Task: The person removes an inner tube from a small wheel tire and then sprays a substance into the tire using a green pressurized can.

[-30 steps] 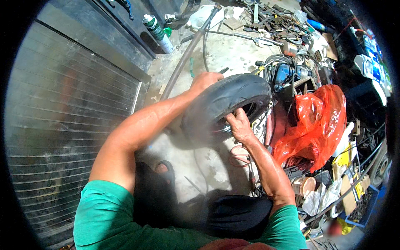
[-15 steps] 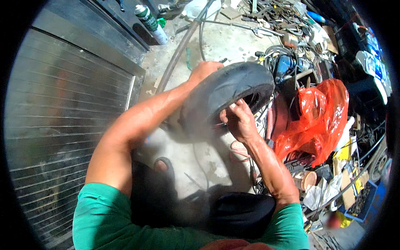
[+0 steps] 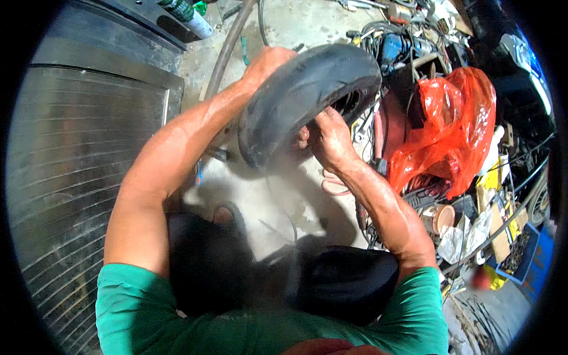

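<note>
A worn black tyre (image 3: 302, 97) is held tilted above the concrete floor in front of me, its inner opening turned toward my right. My left hand (image 3: 269, 64) grips it at the far left side, with most of the fingers hidden behind the tread. At the near inner edge, my right hand (image 3: 330, 135) is closed on the tyre's rim, fingers bent into the opening. What those fingertips touch inside is out of sight. A blurry patch covers the tyre's lower end.
Close on the left stands a dark ribbed metal panel (image 3: 89, 154). A metal pipe (image 3: 228, 50) and a spray can (image 3: 192, 21) are beyond my left arm. To the right lie a red plastic bag (image 3: 447, 130), a blue power tool (image 3: 395, 48), cables and a blue crate (image 3: 526, 257).
The whole scene has shifted upward in view, and the tyre with both hands sits higher and slightly left. Both hands keep their hold on the tyre.
</note>
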Available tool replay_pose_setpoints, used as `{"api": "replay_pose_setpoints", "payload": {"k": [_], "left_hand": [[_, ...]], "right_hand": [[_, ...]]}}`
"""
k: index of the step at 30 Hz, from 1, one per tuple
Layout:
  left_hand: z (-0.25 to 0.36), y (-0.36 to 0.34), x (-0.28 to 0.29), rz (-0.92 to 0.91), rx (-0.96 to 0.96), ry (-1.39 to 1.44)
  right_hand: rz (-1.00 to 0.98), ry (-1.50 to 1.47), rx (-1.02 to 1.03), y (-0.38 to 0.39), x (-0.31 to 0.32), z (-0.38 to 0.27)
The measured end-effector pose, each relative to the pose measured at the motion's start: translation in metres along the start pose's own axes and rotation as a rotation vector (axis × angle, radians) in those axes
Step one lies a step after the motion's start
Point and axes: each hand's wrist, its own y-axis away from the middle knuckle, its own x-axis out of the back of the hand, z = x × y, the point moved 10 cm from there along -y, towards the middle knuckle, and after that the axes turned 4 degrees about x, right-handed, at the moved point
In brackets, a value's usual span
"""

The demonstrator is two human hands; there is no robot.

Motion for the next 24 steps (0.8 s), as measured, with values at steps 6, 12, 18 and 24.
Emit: {"api": "replay_pose_setpoints", "payload": {"k": [6, 12, 18, 24], "left_hand": [[0.007, 0.003, 0.003, 0.029, -0.030, -0.056], [0.001, -0.009, 0.005, 0.050, 0.016, -0.071], [-0.004, -0.015, -0.001, -0.013, 0.037, 0.030], [0.018, -0.009, -0.008, -0.016, -0.124, 0.058]], "right_hand": [[-0.008, 0.157, 0.039, -0.001, 0.018, 0.011], [-0.091, 0.311, 0.154, -0.017, 0.021, -0.002], [0.131, -0.326, -0.154, 0.002, -0.013, 0.007], [0.168, 0.002, 0.225, -0.002, 0.013, 0.001]]}}
